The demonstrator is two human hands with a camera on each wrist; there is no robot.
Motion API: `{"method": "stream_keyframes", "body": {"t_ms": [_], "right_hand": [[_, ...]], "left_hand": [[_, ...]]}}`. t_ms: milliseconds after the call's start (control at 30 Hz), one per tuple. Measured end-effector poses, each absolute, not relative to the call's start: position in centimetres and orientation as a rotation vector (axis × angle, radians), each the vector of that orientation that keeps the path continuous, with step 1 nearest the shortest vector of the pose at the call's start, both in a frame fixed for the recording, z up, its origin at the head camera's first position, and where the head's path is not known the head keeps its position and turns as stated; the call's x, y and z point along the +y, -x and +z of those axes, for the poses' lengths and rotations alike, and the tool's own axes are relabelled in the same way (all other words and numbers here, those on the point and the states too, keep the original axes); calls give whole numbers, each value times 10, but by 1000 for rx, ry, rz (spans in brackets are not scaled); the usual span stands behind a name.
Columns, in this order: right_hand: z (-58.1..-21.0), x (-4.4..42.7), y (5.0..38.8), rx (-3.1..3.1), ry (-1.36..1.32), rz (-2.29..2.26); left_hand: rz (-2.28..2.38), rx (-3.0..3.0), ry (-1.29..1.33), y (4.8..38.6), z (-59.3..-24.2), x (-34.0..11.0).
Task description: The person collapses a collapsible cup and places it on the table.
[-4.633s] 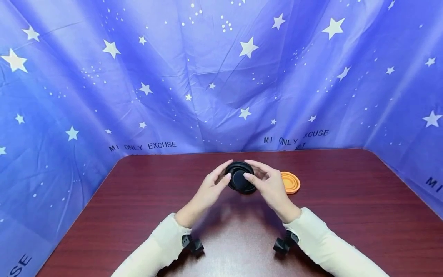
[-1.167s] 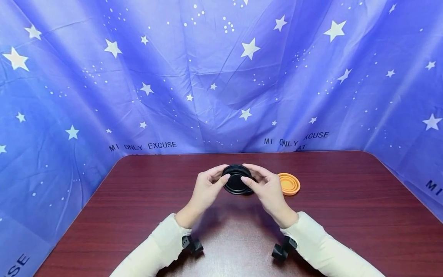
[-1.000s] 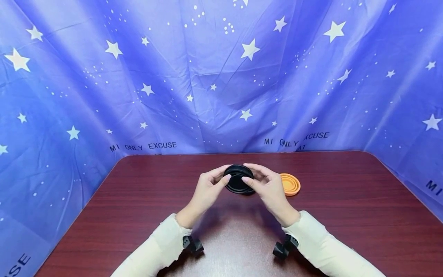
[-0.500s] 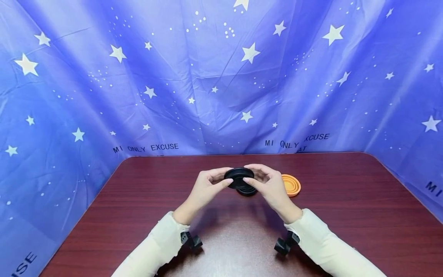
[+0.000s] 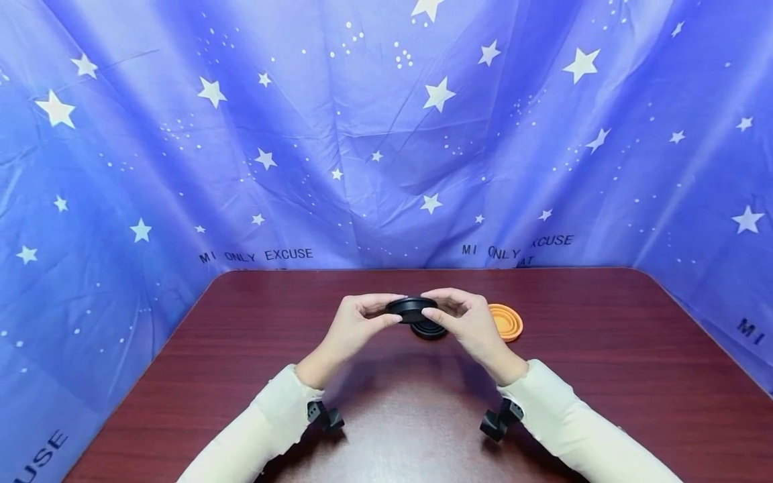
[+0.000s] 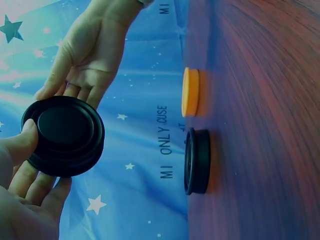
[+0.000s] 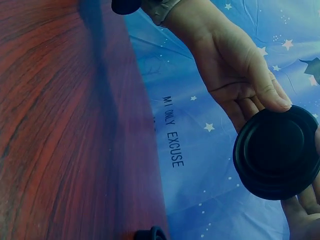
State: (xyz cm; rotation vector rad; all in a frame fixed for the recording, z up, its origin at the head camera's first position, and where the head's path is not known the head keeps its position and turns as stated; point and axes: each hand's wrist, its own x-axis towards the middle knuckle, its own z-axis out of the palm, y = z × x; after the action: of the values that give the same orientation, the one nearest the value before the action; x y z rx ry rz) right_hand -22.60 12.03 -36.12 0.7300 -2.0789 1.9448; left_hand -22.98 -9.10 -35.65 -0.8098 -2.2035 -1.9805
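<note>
A round black collapsible cup (image 5: 412, 310), folded flat with stepped rings, is held up above the table between both hands. My left hand (image 5: 353, 329) grips its left edge, thumb on the near face and fingers behind. My right hand (image 5: 471, 325) pinches the opposite edge in the same way. In both wrist views the ringed face of the held cup (image 6: 65, 122) (image 7: 275, 152) shows. Below it a second black ringed cup (image 5: 429, 330) lies on the table, partly hidden by the held one and the right hand. Just right of that hand sits a flat orange ringed cup (image 5: 510, 322).
The dark red wooden table (image 5: 253, 362) reaches back to a blue star-printed curtain (image 5: 386, 168). Black wrist cameras (image 5: 502, 419) hang beneath the sleeve cuffs, above the table's near part.
The held black cup has tipped from facing the head camera to nearly level, exposing the black cup beneath. Both hands keep their grip. The head view has shifted slightly.
</note>
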Motion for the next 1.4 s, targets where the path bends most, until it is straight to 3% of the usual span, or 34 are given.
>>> {"method": "stream_keyframes", "body": {"t_ms": [367, 733, 1200, 1400], "right_hand": [[-359, 120, 224, -1928, -874, 1927], [-367, 116, 222, -1907, -921, 1853], [-375, 115, 222, -1996, -947, 1842], [-375, 119, 226, -2108, -933, 1916]], "left_hand": [[-1799, -2279, 963, 235, -356, -99], [-1692, -2521, 844, 238, -358, -96], [-2187, -2224, 620, 233, -366, -94], [-2236, -2069, 744, 228, -367, -97]]}}
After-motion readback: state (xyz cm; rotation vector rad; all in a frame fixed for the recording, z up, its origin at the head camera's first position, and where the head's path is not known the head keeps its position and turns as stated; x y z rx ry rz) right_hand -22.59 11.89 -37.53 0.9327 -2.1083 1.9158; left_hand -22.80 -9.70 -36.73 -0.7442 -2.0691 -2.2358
